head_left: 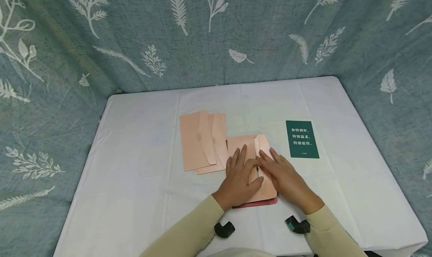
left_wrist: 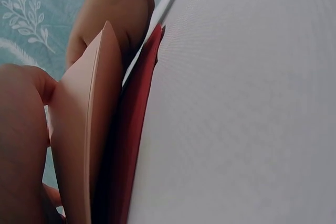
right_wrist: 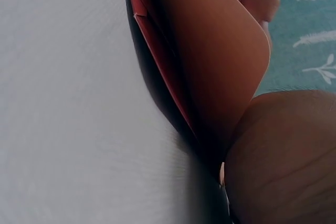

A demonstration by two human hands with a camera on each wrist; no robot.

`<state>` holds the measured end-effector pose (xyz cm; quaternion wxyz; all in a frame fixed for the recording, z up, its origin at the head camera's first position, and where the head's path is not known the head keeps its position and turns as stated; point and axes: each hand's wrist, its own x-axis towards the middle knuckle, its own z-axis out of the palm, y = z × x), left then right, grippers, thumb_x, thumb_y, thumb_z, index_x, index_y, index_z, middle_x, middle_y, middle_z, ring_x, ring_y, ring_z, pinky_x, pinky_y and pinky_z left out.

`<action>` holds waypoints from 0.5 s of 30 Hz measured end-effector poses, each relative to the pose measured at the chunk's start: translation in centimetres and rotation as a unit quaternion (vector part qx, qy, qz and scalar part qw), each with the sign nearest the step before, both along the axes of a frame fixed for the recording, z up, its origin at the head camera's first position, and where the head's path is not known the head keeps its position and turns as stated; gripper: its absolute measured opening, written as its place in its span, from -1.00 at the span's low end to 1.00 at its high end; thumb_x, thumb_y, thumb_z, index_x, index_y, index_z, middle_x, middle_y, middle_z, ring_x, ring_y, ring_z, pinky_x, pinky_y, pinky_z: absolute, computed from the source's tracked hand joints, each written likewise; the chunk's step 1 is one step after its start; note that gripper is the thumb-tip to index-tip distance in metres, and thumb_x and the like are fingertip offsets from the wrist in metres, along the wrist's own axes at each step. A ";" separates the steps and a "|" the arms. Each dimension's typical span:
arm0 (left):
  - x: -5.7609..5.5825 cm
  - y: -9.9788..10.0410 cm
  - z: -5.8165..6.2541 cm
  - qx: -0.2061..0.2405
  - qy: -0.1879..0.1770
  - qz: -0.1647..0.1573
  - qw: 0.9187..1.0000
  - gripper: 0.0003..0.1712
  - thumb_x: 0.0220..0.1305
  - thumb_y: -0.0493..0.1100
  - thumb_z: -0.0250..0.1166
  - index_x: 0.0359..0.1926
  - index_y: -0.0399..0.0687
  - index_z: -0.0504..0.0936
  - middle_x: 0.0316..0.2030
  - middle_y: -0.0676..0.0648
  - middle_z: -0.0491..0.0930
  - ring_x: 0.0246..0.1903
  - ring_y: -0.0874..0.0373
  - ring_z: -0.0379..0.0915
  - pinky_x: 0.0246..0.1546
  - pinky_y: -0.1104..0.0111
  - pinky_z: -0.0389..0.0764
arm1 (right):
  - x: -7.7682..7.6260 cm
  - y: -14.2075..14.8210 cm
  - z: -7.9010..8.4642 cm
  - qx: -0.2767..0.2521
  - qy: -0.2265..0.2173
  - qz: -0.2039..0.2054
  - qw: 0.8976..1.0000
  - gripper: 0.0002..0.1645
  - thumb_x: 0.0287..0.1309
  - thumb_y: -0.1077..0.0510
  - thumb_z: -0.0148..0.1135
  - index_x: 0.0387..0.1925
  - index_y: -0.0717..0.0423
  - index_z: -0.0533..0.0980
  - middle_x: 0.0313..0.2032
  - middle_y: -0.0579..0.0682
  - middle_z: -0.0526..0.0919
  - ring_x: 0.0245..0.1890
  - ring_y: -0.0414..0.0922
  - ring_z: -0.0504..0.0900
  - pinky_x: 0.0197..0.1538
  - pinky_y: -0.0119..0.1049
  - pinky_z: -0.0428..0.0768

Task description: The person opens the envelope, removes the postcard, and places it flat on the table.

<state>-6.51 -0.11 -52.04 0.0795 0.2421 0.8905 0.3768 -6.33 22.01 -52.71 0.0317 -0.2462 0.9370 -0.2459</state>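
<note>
A pink envelope (head_left: 241, 142) lies under both hands, its long flap (head_left: 262, 142) along the right side. My left hand (head_left: 237, 180) rests on the envelope's body with extended fingers. My right hand (head_left: 287, 178) lies over the flap, its fingers extended and their tips close to the left hand's index finger. A sliver of dark green shows at the flap's edge between the hands. Beneath the pink envelope a red envelope-like piece (head_left: 260, 203) sticks out at the near edge. In the left wrist view the pink envelope (left_wrist: 79, 114) stands raised above the red piece (left_wrist: 137, 114).
Several pink envelopes (head_left: 197, 140) overlap on the table left of the hands. A dark green card (head_left: 302, 140) with white lettering lies to the right. The white-covered table (head_left: 135, 167) is backed by a leaf-patterned curtain (head_left: 202, 54). Black wrist devices (head_left: 225, 230) sit by the sleeves.
</note>
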 end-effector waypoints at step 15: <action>0.0 -0.1 0.0 0.004 0.004 -0.001 1.000 -0.56 0.54 0.09 0.14 0.31 0.07 0.49 0.73 -0.25 -0.20 0.69 -0.24 -0.39 0.52 -0.35 -0.24 | 0.0 0.0 0.6 0.000 -0.024 0.004 1.000 -0.41 0.58 0.26 0.20 0.55 0.01 0.50 0.60 0.06 0.34 0.66 0.23 0.05 0.58 0.24 0.03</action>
